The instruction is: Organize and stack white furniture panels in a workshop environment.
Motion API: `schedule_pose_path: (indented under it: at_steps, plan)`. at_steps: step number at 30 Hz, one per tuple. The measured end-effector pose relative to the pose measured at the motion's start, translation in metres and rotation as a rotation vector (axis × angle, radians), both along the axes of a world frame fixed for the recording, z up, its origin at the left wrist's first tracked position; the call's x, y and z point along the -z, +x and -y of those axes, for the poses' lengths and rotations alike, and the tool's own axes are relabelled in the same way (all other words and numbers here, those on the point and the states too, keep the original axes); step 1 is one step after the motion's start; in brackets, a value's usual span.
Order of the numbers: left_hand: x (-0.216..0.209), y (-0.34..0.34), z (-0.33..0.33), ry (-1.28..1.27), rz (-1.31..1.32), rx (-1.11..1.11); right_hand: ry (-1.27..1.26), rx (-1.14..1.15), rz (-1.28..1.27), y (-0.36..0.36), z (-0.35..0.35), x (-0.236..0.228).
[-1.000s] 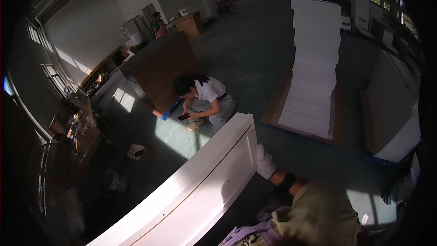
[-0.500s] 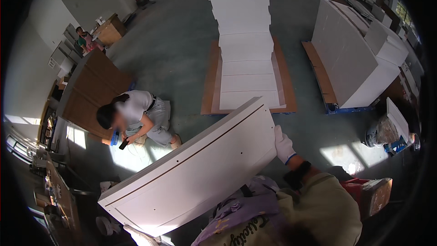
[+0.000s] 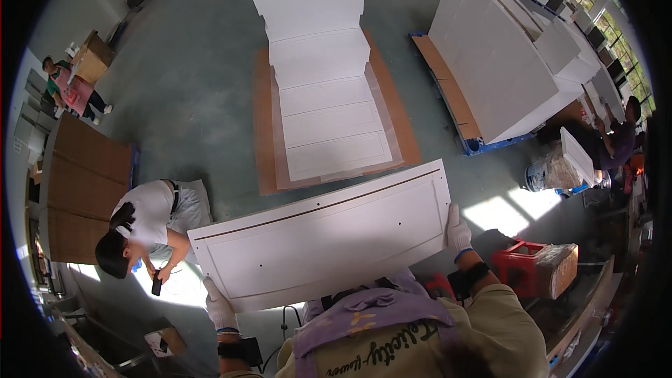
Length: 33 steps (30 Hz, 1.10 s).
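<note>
White board (image 3: 329,241) spans the space before the person's body, clear of the floor, its right end higher than its left. A second ago it runs off the lower left, with only the right hand showing; half a second ago it slants steeply. Now it lies closer to level, both ends in view.

Left hand (image 3: 220,310), gloved, clasps the lower left end; right hand (image 3: 459,232), gloved, clasps the right end. Fingers behind the board are hidden, so can't tell how far they wrap.

View has swung right: white stack (image 3: 332,122) on brown cardboard (image 3: 263,133) moves from the right to near straight ahead; crouching co-worker (image 3: 150,206) slides left. Judgement: load looks shared by both hands, board squarer to the stack.
</note>
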<state>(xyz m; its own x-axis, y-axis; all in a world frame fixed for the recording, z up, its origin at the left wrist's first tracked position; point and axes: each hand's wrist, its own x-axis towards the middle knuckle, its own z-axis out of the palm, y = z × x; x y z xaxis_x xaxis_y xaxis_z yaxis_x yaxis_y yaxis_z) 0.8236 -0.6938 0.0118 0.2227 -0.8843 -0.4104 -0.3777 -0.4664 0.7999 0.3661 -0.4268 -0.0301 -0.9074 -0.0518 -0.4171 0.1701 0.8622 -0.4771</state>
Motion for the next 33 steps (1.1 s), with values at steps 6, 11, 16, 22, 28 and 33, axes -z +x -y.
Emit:
schedule_pose_path:
  at_steps: [6, 11, 16, 22, 28, 33]
  plan:
    - [0.000, -0.085, 0.081, 0.144, 0.249, 0.144, 0.112, 0.158, 0.108, -0.047, 0.014, 0.020]
    - [0.017, -0.144, 0.110, 0.154, 0.306, 0.185, 0.125, 0.072, 0.139, -0.126, 0.034, 0.062]
    - [0.021, -0.199, 0.115, 0.094, 0.284, 0.085, 0.196, -0.039, 0.193, -0.206, 0.098, 0.071]
    - [0.035, -0.247, 0.155, 0.095, 0.185, 0.000, 0.374, -0.475, 0.114, -0.278, 0.155, 0.107]
    - [0.076, -0.253, 0.243, 0.093, 0.238, 0.097, 0.345, -0.401, 0.072, -0.307, 0.251, 0.082]
    - [0.075, -0.287, 0.316, 0.124, 0.326, 0.148, 0.315, -0.193, 0.046, -0.334, 0.323, 0.050]
